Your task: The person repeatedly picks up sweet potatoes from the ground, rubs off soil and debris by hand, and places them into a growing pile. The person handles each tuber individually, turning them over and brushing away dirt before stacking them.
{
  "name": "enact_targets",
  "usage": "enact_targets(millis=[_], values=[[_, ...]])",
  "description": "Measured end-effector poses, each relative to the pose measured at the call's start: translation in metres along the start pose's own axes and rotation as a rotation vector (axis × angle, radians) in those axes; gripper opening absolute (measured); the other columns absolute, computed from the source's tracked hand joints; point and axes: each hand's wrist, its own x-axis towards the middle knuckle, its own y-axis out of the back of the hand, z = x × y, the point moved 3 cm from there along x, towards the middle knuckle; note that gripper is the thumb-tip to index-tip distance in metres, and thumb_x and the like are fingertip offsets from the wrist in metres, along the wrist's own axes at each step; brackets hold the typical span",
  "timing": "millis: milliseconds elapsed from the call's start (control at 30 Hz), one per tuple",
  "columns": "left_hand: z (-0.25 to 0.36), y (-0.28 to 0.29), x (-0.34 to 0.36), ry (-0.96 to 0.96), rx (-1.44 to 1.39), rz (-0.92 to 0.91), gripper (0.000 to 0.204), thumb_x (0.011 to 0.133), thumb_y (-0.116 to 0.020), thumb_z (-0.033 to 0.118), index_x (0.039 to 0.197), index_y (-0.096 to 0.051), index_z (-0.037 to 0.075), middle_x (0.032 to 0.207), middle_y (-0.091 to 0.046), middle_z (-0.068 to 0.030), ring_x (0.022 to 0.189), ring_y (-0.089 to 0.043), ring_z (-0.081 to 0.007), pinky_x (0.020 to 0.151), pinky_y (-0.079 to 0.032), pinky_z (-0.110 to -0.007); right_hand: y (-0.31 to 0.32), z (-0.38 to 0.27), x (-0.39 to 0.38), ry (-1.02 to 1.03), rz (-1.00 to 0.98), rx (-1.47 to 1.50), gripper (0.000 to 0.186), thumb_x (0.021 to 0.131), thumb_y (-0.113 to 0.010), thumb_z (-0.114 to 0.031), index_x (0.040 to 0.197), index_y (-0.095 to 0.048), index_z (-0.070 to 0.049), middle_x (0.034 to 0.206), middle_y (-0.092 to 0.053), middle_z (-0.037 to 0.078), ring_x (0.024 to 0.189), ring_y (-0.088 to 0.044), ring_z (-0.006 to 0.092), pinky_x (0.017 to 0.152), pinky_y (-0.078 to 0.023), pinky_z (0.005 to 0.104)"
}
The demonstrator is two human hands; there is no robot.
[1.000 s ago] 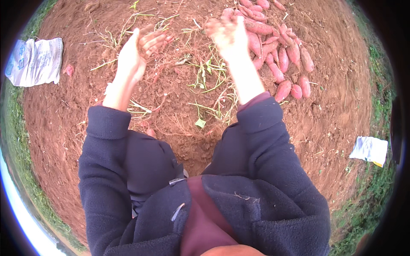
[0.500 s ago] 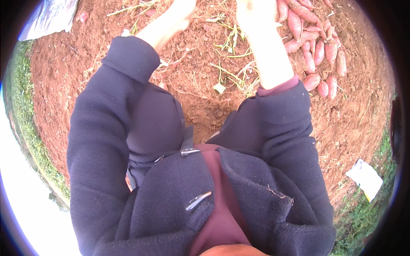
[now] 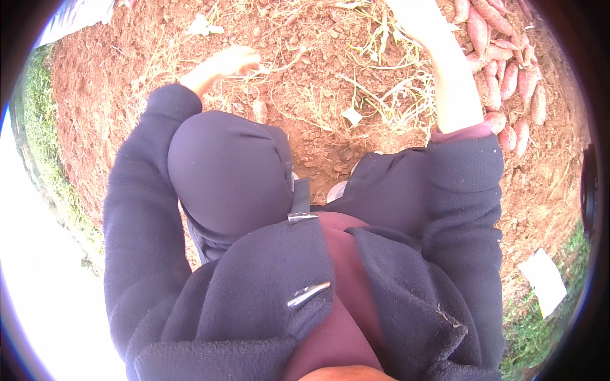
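My left hand [image 3: 230,62] is low over the soil beyond my left knee, its fingers curled together. A pale root [image 3: 289,62] lies just right of its fingertips; whatever the fingers hold is too washed out to make out. My right hand [image 3: 413,16] reaches to the upper edge, where its fingers are cut off and overexposed. Beside my right forearm lies a pile of reddish-pink sweet potatoes [image 3: 502,76]. Pulled green vines and stalks [image 3: 391,95] are strewn left of that forearm. A single sweet potato [image 3: 259,111] sits in the soil near my left knee.
Reddish-brown soil [image 3: 318,143] with fine dry roots spreads around my legs. A white packet [image 3: 544,281] lies at the lower right near grass. A whitish sheet [image 3: 76,22] is at the upper left, and more grass [image 3: 47,140] runs down the left side.
My left hand has drawn back and left toward my knee. My right arm now sits farther right in the picture; the view has shifted, moving the pile right too.
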Motion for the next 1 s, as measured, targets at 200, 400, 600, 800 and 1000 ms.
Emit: enact_targets(millis=[200,400,600,800,1000], values=[[-0.081,-0.096,0.003,-0.243,0.111,0.202,0.035,0.085,-0.065,0.027,0.112,-0.062,0.006,0.101,-0.065,-0.0174,0.099,-0.062,-0.0332,0.086,-0.049,-0.041,-0.005,-0.016,-0.003,0.01,-0.067,0.086,0.048,0.088,-0.062,-0.031,0.121,-0.057,0.003,0.118,-0.06,0.021,0.11,-0.059,0.0299,0.094,-0.046,0.0354],[-0.084,-0.117,0.01,-0.215,0.435,0.406,0.031,0.083,-0.065,0.013,0.113,-0.059,0.005,0.103,-0.064,-0.0187,0.101,-0.06,-0.0331,0.086,-0.047,-0.042,-0.016,-0.019,-0.002,0.058,-0.125,0.089,0.046,0.087,-0.062,-0.028,0.12,-0.056,0.004,0.116,-0.061,0.022,0.107,-0.061,0.0289,0.09,-0.048,0.035],[-0.074,-0.111,-0.003,-0.179,0.327,0.368,0.032,0.086,-0.057,0.023,0.109,-0.058,0.001,0.1,-0.059,-0.0198,0.101,-0.054,-0.0369,0.087,-0.042,-0.045,-0.014,-0.016,-0.005,-0.004,-0.148,0.106,0.046,0.087,-0.063,-0.028,0.12,-0.057,0.004,0.115,-0.062,0.021,0.105,-0.061,0.0294,0.089,-0.048,0.0354],[-0.067,-0.091,-0.01,-0.244,0.546,0.107,0.032,0.087,-0.059,0.026,0.11,-0.061,0.004,0.104,-0.06,-0.0173,0.103,-0.055,-0.0348,0.089,-0.044,-0.044,-0.01,-0.026,-0.006,0.155,-0.175,-0.061,0.042,0.087,-0.062,-0.03,0.113,-0.06,0.002,0.108,-0.063,0.024,0.103,-0.06,0.0351,0.088,-0.048,0.0386],[-0.004,-0.036,-0.028,-0.191,0.147,0.116,0.032,0.091,-0.058,0.032,0.112,-0.063,0.008,0.108,-0.063,-0.0127,0.104,-0.058,-0.0265,0.092,-0.044,-0.038,-0.023,-0.029,-0.014,0.21,-0.28,-0.009,0.036,0.09,-0.058,-0.03,0.107,-0.063,0.001,0.102,-0.066,0.02,0.097,-0.062,0.032,0.084,-0.048,0.0379]])
